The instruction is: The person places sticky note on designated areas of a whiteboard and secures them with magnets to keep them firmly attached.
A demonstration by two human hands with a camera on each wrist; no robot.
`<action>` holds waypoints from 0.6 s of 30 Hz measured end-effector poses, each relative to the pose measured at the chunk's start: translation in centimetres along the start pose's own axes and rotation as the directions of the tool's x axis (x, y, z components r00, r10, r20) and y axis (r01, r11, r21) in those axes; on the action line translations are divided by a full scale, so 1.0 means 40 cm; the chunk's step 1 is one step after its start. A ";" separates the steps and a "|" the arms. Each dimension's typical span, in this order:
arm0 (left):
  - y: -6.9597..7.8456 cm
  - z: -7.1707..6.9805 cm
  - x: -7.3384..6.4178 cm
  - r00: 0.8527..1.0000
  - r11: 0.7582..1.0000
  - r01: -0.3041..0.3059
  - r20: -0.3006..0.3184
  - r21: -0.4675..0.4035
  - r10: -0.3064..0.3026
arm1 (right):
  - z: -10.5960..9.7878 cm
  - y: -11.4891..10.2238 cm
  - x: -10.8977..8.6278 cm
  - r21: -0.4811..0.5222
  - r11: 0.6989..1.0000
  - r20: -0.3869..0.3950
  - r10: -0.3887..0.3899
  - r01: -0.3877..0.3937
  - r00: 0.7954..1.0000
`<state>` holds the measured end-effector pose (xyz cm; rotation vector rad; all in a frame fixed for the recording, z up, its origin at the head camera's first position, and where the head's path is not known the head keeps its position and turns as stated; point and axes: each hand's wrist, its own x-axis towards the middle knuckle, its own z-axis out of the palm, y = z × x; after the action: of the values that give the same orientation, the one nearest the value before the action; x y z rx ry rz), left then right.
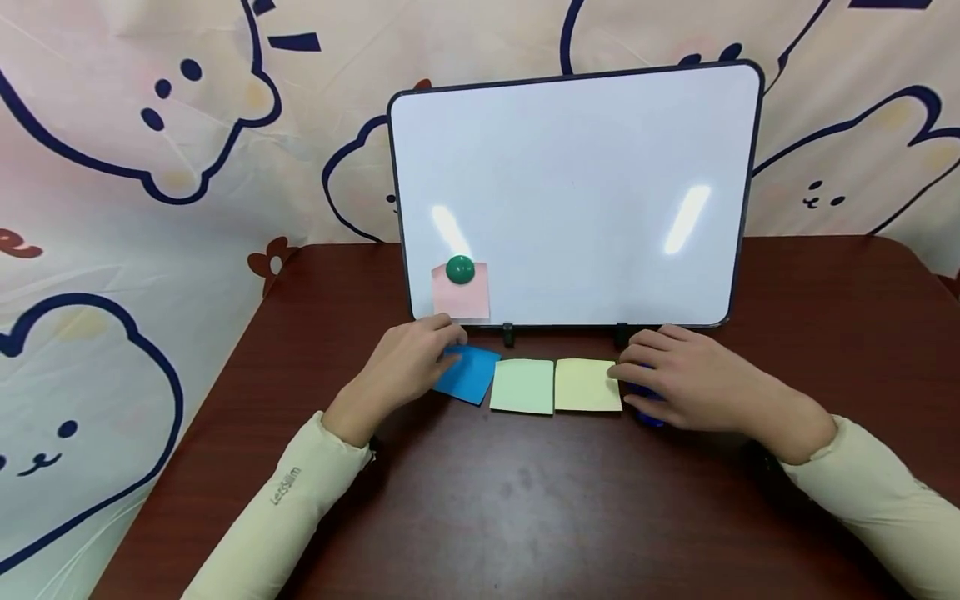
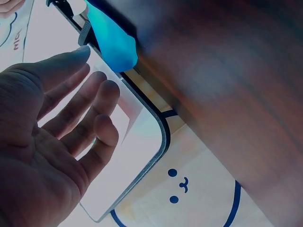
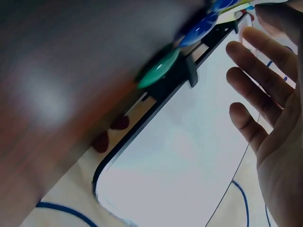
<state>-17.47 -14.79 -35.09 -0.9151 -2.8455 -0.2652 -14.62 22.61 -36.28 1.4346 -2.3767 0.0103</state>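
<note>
One dark table [image 1: 510, 517] carries everything within my reach. At its far side stands the whiteboard [image 1: 577, 183], facing me, I take it, so both arms can get at its surface. My right hand [image 1: 686, 379] is just right of the row of notes, fingers parted and loosely bent, gripping nothing; my left hand [image 1: 416, 358] is at the row's left end, just as slack and holding nothing, though I cannot tell whether it touches the blue note [image 1: 474, 375] beside it. That note lies askew; to its right the pale green note [image 1: 522, 387] and yellow note [image 1: 587, 385] lie side by side, probably spread so each comes up separately. Low on the board's left, a pink note [image 1: 472, 300] is held up by a green magnet [image 1: 461, 269]. By my right hand lie blue magnets [image 3: 200, 29] and a loose green one [image 3: 160, 68], seemingly lined up to be handy. Smallest, black feet [image 1: 509, 335] appear to keep the board standing.
</note>
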 end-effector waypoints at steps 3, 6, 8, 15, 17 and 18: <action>-0.003 -0.004 -0.004 1.000 1.000 0.014 0.003 0.010 -0.014 | -0.004 0.010 -0.010 0.024 0.999 0.030 0.024 -0.025 0.999; -0.008 -0.006 -0.012 1.000 0.999 0.027 -0.009 0.030 -0.027 | -0.007 0.016 -0.016 0.039 0.999 0.053 0.027 -0.029 0.998; -0.010 -0.007 -0.015 0.999 0.999 0.027 -0.017 0.044 -0.027 | -0.008 0.019 -0.021 0.047 0.999 0.058 0.024 -0.026 0.998; -0.012 0.001 -0.013 0.999 0.997 0.035 0.038 0.072 -0.037 | -0.006 0.024 -0.047 0.099 0.995 0.061 0.015 -0.021 0.998; -0.011 0.005 -0.010 0.997 0.996 0.038 0.070 0.075 -0.043 | -0.005 0.025 -0.051 0.110 0.994 0.076 0.022 -0.030 0.997; -0.011 0.006 -0.009 0.996 0.996 0.038 0.083 0.077 -0.045 | -0.005 0.026 -0.052 0.114 0.993 0.085 0.026 -0.035 0.996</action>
<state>-17.46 -15.29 -35.43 -0.8734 -2.9324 -0.1252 -14.59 24.91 -36.57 1.4773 -2.5026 0.0997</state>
